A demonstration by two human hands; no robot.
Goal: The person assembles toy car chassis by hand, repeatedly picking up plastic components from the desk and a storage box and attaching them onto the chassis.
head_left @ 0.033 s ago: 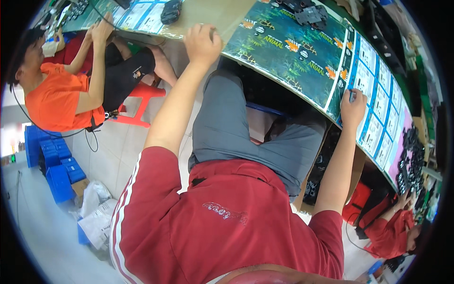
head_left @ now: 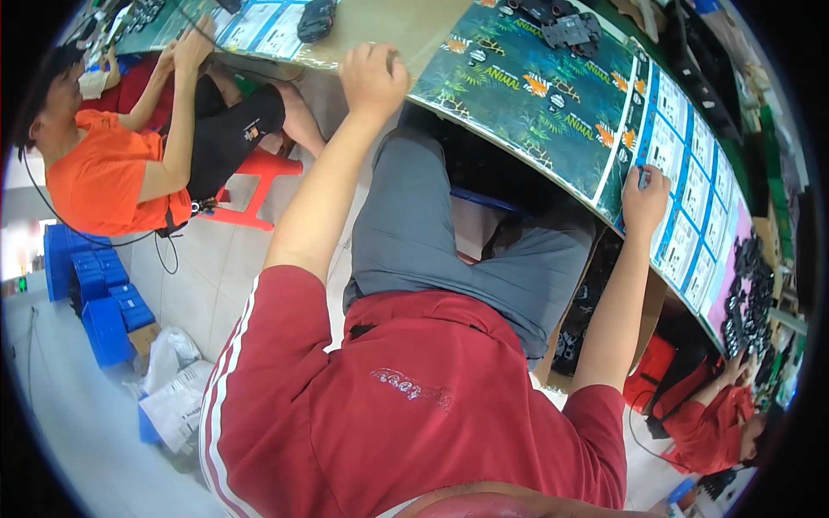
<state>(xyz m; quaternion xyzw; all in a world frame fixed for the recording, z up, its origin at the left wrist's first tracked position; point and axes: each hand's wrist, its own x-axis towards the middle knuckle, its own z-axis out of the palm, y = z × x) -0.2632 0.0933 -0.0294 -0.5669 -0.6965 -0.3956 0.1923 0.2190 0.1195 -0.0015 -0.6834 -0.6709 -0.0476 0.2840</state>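
Observation:
My left hand (head_left: pixel 375 81) rests at the near edge of the brown tabletop (head_left: pixel 380 30), its fingers curled inward; whatever they may hold is hidden. Further right, my right hand (head_left: pixel 646 197) lies over the border of a blue-and-white printed sheet (head_left: pixel 691 186), thumb and fingers bent together. A small dark patch shows between them, too little to name. Between my hands spreads a green mat (head_left: pixel 518 104) with jungle and animal prints. At its far side sit dark toy-like plastic parts (head_left: pixel 574 33). A black rounded object (head_left: pixel 316 21) stands beyond my left hand.
A person in an orange shirt (head_left: pixel 104 177) sits at left by a red stool (head_left: pixel 250 194). Blue bins (head_left: pixel 108 319) and white bags (head_left: pixel 181 397) stand on the floor. Black parts (head_left: pixel 749 293) pile up at right, near a person in red (head_left: pixel 712 427).
My left hand has shifted very slightly to the right. At left, the hands of the person in orange have moved a little. My right hand stays in place.

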